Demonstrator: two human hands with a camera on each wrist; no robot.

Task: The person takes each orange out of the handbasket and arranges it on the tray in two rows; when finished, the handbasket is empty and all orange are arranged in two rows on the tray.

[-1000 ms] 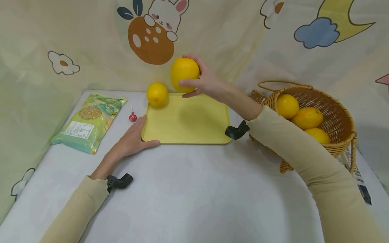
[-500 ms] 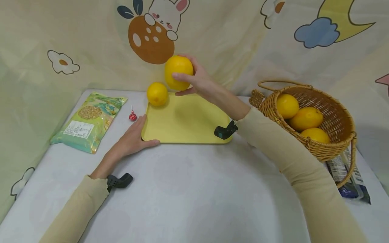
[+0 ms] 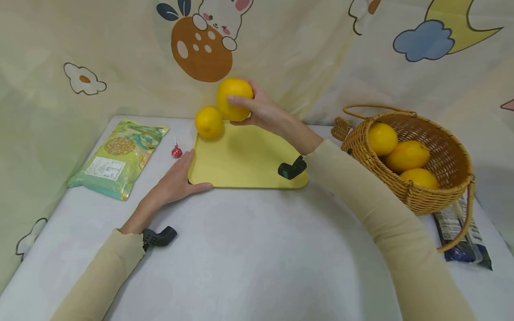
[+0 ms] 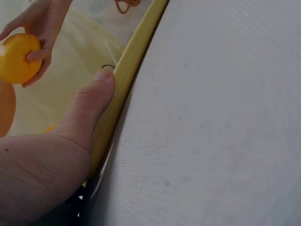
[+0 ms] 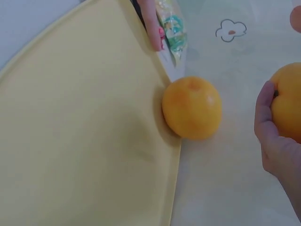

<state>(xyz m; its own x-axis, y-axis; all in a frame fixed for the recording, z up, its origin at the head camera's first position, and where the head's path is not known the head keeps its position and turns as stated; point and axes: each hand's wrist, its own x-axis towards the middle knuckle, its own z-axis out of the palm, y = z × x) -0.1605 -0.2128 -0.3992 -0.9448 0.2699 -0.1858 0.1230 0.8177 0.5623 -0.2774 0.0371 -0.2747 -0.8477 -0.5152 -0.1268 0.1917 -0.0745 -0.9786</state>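
Orange [image 3: 233, 88] was clamped in the right hand [image 3: 263, 111], near the tray [image 3: 253, 162] at twelve o'clock; the left hand [image 3: 172, 183], thumb apart from fingers, touched it at eight. Lowered too close, the fruit could perhaps knock the second orange [image 3: 209, 123], at ten, off the rim.

The right hand [image 3: 268, 111] carries its yellow citrus fruit [image 3: 234, 88] farther left, nearer the corner fruit [image 3: 209, 122] on the tray [image 3: 249, 160]; the beige sleeve [image 3: 369, 205] (swung along) uncovers more wicker basket [image 3: 425, 202] and dark packaging [image 3: 458, 255].
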